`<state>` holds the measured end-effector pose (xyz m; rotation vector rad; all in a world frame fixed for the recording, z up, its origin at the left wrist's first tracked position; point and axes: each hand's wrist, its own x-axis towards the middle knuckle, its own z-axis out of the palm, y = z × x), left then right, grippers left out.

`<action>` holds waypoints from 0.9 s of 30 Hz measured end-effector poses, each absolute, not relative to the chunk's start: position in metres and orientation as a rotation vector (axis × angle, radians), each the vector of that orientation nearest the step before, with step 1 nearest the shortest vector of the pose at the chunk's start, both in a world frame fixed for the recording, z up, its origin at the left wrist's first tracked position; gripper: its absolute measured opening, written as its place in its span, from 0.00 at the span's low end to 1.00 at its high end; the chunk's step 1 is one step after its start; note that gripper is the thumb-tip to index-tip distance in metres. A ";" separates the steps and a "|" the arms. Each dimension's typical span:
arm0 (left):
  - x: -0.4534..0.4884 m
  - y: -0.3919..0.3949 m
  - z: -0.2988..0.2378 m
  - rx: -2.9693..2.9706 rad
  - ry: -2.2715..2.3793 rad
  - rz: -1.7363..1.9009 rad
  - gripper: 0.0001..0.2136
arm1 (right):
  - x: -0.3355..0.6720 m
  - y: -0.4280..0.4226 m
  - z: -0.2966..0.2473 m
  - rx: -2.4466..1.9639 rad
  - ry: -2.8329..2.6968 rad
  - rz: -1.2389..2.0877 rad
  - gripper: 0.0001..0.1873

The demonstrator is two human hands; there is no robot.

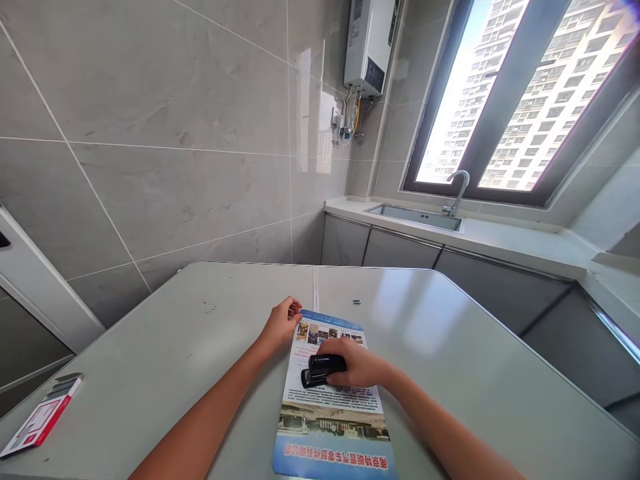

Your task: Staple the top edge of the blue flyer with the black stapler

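A printed leaflet (334, 440) with blue bands, small photos and text lies on the table, its print upside down to me. My left hand (284, 321) has its fingers closed on the far left corner of the leaflet. A black stapler (323, 370) is in the grip of my right hand (356, 363), above the middle of the leaflet, with its nose pointing left. Whether the stapler touches the paper I cannot tell.
A short staple strip (357, 302) lies beyond the leaflet, and loose staples (209, 308) are scattered to the left. A red and white package (43, 417) sits at the table's left edge. Behind are a counter with a sink (417, 215) and a faucet (457, 190).
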<state>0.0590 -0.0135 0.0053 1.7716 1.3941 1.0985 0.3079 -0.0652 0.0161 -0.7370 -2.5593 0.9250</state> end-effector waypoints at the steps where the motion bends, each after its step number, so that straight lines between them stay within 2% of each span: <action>1: 0.054 -0.011 0.005 1.806 1.450 1.082 0.10 | 0.300 -0.070 0.015 -0.778 -2.533 0.897 0.22; 8: 0.015 0.005 0.002 1.850 1.595 0.810 0.08 | 0.260 -0.086 0.007 -0.857 -2.417 0.810 0.24; 14: -0.018 0.011 0.001 1.830 1.641 0.759 0.07 | 0.225 -0.079 0.007 -0.782 -2.447 0.806 0.22; 21: -0.061 0.016 0.004 1.852 1.733 0.742 0.09 | 0.175 -0.058 0.002 -0.758 -2.511 0.735 0.26; 27: -0.072 0.013 0.004 1.948 1.690 0.728 0.09 | 0.170 -0.049 0.006 -0.639 -2.420 0.844 0.30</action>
